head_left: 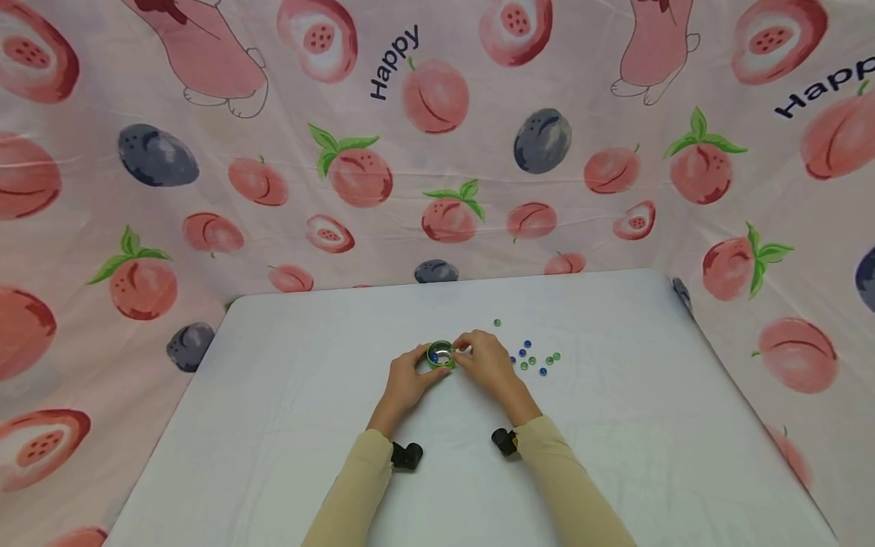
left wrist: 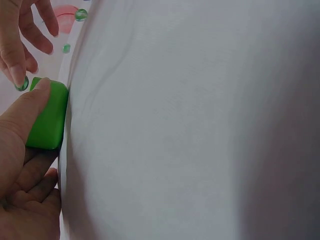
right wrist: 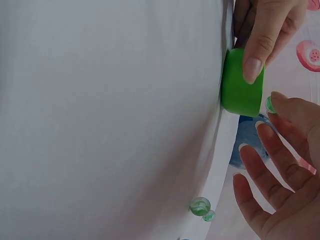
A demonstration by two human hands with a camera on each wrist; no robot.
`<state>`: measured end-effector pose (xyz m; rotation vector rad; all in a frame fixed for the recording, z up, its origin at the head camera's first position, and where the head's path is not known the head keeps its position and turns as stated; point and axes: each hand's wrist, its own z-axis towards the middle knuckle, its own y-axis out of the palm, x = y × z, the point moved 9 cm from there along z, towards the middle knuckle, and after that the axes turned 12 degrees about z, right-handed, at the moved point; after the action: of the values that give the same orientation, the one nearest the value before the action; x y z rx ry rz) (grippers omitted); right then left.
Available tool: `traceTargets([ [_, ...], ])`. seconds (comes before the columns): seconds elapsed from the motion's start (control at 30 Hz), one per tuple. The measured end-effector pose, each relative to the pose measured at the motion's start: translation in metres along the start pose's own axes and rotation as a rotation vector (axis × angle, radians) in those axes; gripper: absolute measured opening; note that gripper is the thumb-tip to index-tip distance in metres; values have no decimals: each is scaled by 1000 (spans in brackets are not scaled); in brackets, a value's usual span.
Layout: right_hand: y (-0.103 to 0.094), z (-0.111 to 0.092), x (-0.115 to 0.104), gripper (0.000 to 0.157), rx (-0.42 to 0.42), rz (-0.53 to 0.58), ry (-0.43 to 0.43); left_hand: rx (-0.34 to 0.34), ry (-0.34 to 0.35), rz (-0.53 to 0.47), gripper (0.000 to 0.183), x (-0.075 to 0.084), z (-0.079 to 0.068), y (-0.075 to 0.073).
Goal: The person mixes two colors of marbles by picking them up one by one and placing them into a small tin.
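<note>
A small round green bowl [head_left: 450, 365] with a shiny inside stands on the table, and a bit of blue shows in it in the head view. My left hand [head_left: 405, 381] grips the bowl's side [left wrist: 49, 117], thumb on the near wall and fingers round the far side. Close by its rim, my right hand [head_left: 488, 363] pinches a green glass marble [right wrist: 270, 105] between thumb and index finger. The other fingers of that hand are spread in the right wrist view. The same marble [left wrist: 22, 84] appears just above the bowl in the left wrist view.
Several loose blue marbles [head_left: 543, 371] and green marbles [head_left: 557, 356] lie right of my right hand. One green marble [head_left: 497, 323] sits farther back. A white cloth covers the table [head_left: 287, 425], with a fruit-printed curtain [head_left: 383, 228] behind and at both sides.
</note>
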<state>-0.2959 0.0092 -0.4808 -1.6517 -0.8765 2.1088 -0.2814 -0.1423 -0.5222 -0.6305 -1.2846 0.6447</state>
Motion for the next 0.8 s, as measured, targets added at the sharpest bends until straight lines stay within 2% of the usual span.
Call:
traceTargets([
  [0.3,1,0,-1,17,5,-3,-1,-11,-7,-1,56,-1,-1,0],
  [0.8,-21,-16,6,17,44,-48,24,-24,-32,7,57,-2,-1,1],
])
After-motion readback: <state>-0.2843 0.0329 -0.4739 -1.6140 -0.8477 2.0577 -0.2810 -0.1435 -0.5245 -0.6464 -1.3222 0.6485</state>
